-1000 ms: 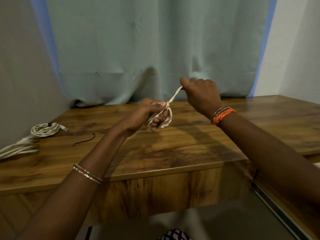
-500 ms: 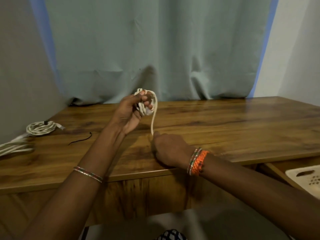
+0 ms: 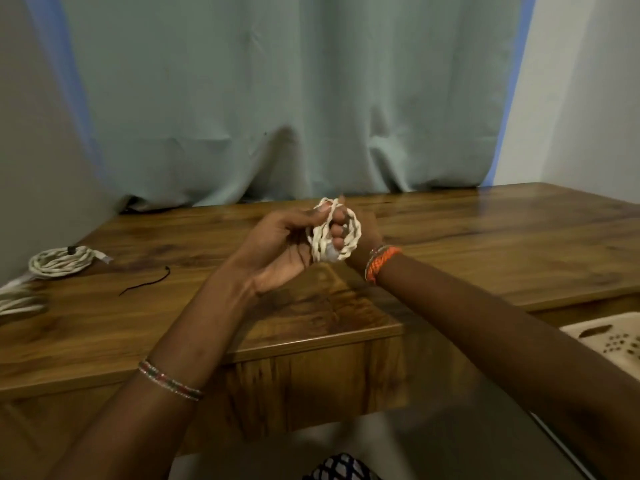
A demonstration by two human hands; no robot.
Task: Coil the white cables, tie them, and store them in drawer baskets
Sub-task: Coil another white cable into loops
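The right hand (image 3: 360, 233) has come up from the bench (image 3: 485, 237) to join the left hand (image 3: 287, 244) — both now clutch the white cable (image 3: 332, 233) coil above it. Light, limp, springy, probably — pinch across all loops.

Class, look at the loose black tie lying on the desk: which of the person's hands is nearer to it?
Left. The left hand holds the white cable coil just right of the black tie; the right hand is behind the coil, farther right.
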